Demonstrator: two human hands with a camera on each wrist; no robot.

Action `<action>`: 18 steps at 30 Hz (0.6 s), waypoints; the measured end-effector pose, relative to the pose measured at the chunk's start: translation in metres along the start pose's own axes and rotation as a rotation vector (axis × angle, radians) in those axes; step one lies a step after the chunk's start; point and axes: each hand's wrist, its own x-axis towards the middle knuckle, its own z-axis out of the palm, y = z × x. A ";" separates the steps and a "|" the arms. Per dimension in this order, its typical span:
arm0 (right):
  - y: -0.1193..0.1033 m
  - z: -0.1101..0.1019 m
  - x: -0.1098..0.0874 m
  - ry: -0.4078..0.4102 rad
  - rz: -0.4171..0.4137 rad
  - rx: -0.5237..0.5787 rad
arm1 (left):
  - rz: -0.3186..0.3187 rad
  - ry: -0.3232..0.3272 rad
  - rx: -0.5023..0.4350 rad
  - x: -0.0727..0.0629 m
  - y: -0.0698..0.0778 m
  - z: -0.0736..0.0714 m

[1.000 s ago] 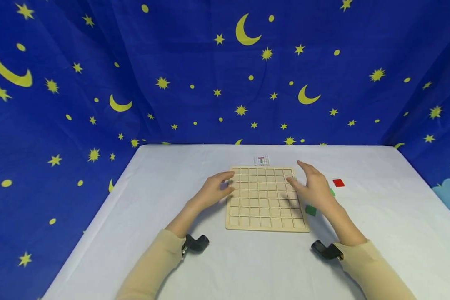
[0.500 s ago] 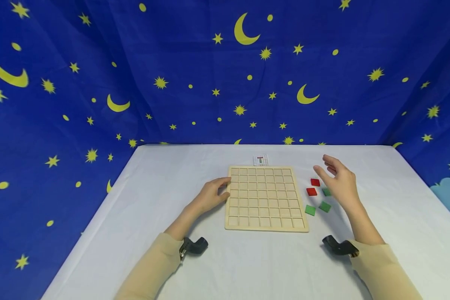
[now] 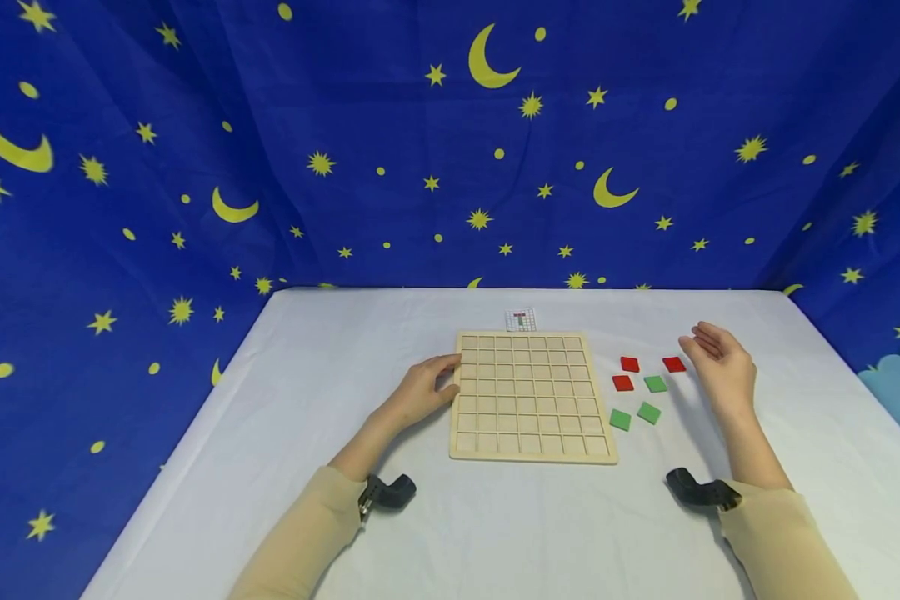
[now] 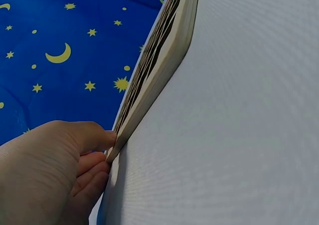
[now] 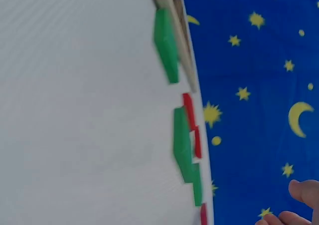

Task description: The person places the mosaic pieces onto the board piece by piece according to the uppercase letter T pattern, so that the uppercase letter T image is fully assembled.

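Note:
My left hand (image 3: 418,390) touches the left edge of a wooden grid board (image 3: 532,398) with its thumb and fingertips. In the left wrist view, the fingers (image 4: 92,177) meet the side of the board. My right hand (image 3: 723,371) is raised over the cloth at the right, holding nothing, its fingers loosely bent. Just left of it lies a red square tile (image 3: 673,364). Two more red tiles (image 3: 623,383) and three green tiles (image 3: 649,412) lie flat between this hand and the board, whose squares hold no tiles.
A small printed card (image 3: 521,320) with a red and green T pattern on a grid lies behind the board. White cloth (image 3: 525,533) covers the table. A blue curtain (image 3: 390,150) with yellow moons and stars stands around the back and sides.
My right hand has moved from above the board's right side out to the right, uncovering the tiles. My left hand has come down slightly onto the board's left edge.

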 end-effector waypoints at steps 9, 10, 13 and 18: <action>-0.004 -0.001 -0.015 -0.037 0.105 -0.031 | 0.013 0.006 0.013 0.000 0.000 0.000; -0.001 0.000 -0.015 -0.033 0.111 -0.037 | 0.013 0.008 0.010 0.000 0.000 0.000; 0.007 0.004 -0.014 -0.030 0.120 -0.064 | 0.007 0.009 0.007 0.000 0.001 -0.001; 0.017 0.008 -0.014 -0.051 0.070 -0.134 | -0.005 0.001 0.015 -0.001 0.002 -0.001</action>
